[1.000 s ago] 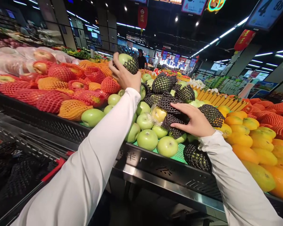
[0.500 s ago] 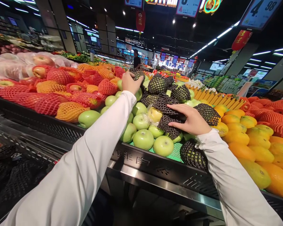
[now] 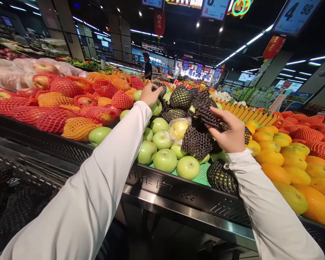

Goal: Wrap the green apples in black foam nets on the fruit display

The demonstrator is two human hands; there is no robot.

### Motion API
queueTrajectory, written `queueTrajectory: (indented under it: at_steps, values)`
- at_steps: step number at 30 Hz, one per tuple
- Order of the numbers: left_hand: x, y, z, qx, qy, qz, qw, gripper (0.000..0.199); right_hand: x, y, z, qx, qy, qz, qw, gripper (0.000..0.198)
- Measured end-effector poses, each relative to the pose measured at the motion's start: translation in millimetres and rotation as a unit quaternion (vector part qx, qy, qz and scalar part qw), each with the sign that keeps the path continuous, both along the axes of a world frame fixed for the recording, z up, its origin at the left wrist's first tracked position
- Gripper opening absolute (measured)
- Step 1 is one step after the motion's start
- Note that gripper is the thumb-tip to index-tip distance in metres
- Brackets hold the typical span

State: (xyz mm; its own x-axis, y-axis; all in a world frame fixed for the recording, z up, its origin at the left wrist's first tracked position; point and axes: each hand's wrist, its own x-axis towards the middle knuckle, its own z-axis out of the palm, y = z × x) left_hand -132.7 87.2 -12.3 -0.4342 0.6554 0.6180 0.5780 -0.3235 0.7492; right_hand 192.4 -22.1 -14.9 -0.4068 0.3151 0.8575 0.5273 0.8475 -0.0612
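My right hand pinches a black foam net sleeve between thumb and fingers, lifted off the pile. I cannot tell whether a fruit is inside it. Farther back, my left hand is curled on a black-netted green apple, its fingertips partly hidden. Between the hands lie bare green apples and a yellowish fruit in clear wrap. Another black net sleeve lies below my right hand. A black-netted fruit rests at the front right of the bin.
A black bin edge with a metal rail runs along the front. Apples in red and orange nets are piled to the left, oranges to the right. A person in dark clothing stands far back.
My right hand has risen slightly and closed on a black net sleeve, which is lifted and tilted up. My left hand stays at the back of the pile; the view has shifted slightly.
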Motion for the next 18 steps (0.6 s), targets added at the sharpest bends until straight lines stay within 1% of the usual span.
queueTrajectory:
  at_steps: [2,5,7,8,10,12,14,15,16,18]
  values:
    - [1,-1,-0.7,0.005,0.011,0.015,1.0,0.017,3,3,-1,0.018,0.054,-0.026,0.998,0.051]
    - [12,-11,0.3,0.007,0.025,0.069,0.997,0.022,7,9,-2,0.018,0.108,-0.054,0.993,0.063]
    - [25,-22,3.3,0.028,0.035,0.1,0.994,0.026,9,11,-1,0.001,0.133,-0.069,0.989,0.063]
    - [33,-28,5.3,0.049,0.047,0.101,0.993,0.026,9,12,-1,-0.005,0.143,-0.074,0.987,0.062]
    - [47,-38,10.0,0.096,0.086,0.065,0.99,0.025,9,10,2,0.009,0.157,-0.084,0.984,0.058]
    - [58,-45,14.3,0.132,0.127,0.007,0.983,0.023,9,8,4,0.055,0.167,-0.099,0.979,0.056]
    - [65,-49,17.1,0.149,0.153,-0.042,0.976,0.021,10,7,6,0.101,0.172,-0.117,0.973,0.051]
    - [67,-51,18.0,0.154,0.159,-0.06,0.973,0.02,11,8,6,0.108,0.172,-0.125,0.971,0.047]
    - [70,-53,18.7,0.158,0.16,-0.077,0.971,0.02,12,10,5,0.101,0.172,-0.131,0.971,0.042]
    - [74,-59,19.8,0.17,0.152,-0.117,0.967,0.021,14,14,1,0.067,0.172,-0.134,0.974,0.037]
